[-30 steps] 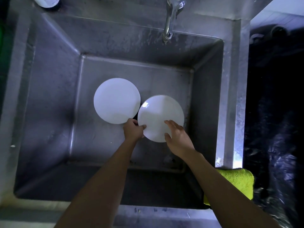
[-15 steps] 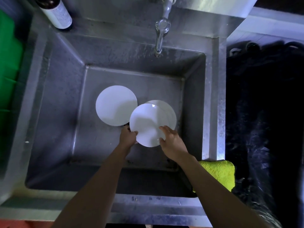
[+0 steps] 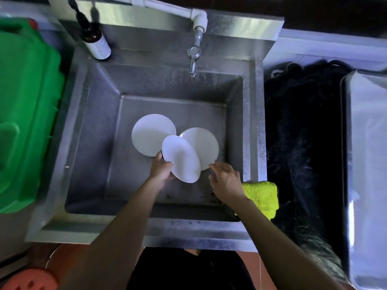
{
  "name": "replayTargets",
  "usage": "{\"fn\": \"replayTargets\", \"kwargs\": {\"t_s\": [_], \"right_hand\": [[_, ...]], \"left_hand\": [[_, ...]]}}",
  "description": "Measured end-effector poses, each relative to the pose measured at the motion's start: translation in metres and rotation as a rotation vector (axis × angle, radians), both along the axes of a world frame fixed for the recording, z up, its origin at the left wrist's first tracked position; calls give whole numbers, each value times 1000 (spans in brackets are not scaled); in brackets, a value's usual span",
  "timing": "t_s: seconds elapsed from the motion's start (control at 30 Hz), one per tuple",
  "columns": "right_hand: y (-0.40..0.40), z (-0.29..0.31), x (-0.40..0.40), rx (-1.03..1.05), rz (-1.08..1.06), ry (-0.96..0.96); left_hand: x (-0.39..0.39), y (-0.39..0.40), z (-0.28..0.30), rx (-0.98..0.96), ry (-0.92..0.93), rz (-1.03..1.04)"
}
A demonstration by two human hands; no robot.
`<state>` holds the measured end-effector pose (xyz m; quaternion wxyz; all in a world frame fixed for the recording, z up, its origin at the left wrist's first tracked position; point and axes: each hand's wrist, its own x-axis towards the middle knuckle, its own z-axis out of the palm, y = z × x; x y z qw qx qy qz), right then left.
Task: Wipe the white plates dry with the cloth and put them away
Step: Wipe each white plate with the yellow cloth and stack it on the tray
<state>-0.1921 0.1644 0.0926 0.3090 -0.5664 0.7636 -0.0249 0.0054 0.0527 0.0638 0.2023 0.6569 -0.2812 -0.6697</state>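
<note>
Three white plates are in the steel sink (image 3: 96, 126). One plate (image 3: 151, 133) lies flat at the left of the sink floor, another plate (image 3: 204, 145) lies to its right. My left hand (image 3: 161, 169) grips the lower edge of a third plate (image 3: 180, 159), which is tilted up above the other two. My right hand (image 3: 225, 176) hovers just right of that plate with fingers spread, holding nothing. A yellow-green cloth (image 3: 262, 195) lies folded on the sink's right rim, beside my right wrist.
A tap (image 3: 193, 56) hangs over the back of the sink. A brown bottle (image 3: 96, 41) stands at the back left corner. A green plastic container (image 3: 27, 114) sits left of the sink. A dark counter and a metal tray (image 3: 366, 164) are on the right.
My left hand has lifted and tilted the top plate, uncovering the plate beneath it. My right hand has let go of it and moved off to the right. The camera has pulled back.
</note>
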Motion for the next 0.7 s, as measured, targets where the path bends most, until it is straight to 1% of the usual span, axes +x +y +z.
{"fn": "replayTargets", "kwargs": {"t_s": [0.1,0.3,0.4,0.53,0.7], "right_hand": [[19,15,-1,-59,-42,53],[62,27,-3,-118,-121,224],[81,28,-4,-67,-196,304],[95,25,-10,8,-244,380],[101,12,-12,66,-253,376]], "left_hand": [[1,8,16,12,29,33],[-4,17,31,24,79,-9],[-8,22,33,37,89,-54],[-14,30,40,31,95,-113],[-25,34,53,30,102,-147]]}}
